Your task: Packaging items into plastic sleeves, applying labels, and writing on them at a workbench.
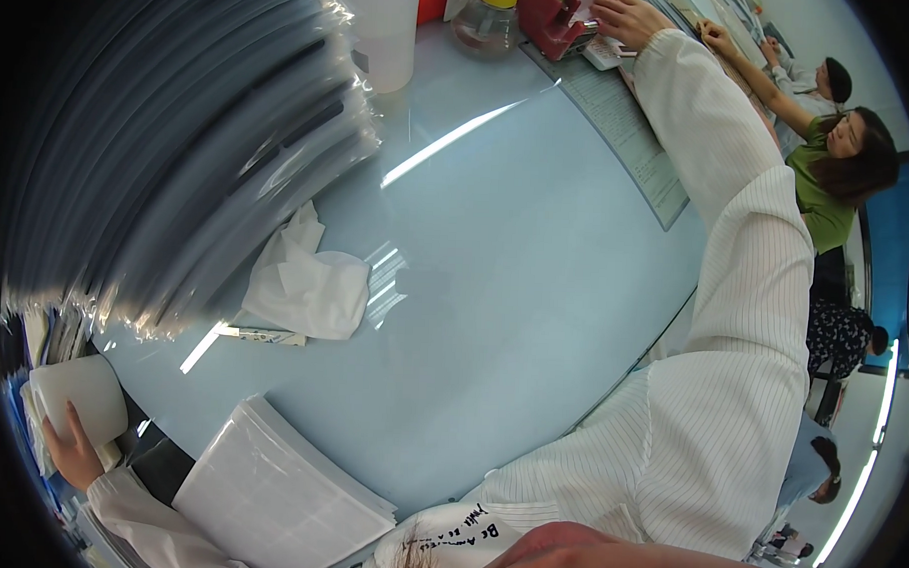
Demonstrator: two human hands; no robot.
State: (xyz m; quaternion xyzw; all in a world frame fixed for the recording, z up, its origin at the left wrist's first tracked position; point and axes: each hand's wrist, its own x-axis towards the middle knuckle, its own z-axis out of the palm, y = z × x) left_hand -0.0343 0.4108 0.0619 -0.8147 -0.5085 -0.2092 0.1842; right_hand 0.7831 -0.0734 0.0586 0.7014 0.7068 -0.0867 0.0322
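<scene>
At the lower left, my left hand (pixel 75 458) has its fingers and thumb around the side of a white roll-shaped object (pixel 88 396). Far off at the top right, my right hand (pixel 634 20) is beside a red tape dispenser (pixel 552 22), its fingers curled together at the dispenser's right end. Whatever may be between those fingertips is too small to make out. A small white object (pixel 605 53) lies just below this hand. On the table between my arms is a crumpled white tissue (pixel 319 284), with a thin printed strip (pixel 263 334) beside it.
A tall stack of dark, clear-edged plastic sleeves (pixel 179 134) fills the upper left. White sheets (pixel 277 488) lie near my body. A translucent container (pixel 388 36), a yellow-capped bottle (pixel 486 30) and a printed sheet (pixel 620 125) line the far side. Several people sit at right, one in green (pixel 828 187).
</scene>
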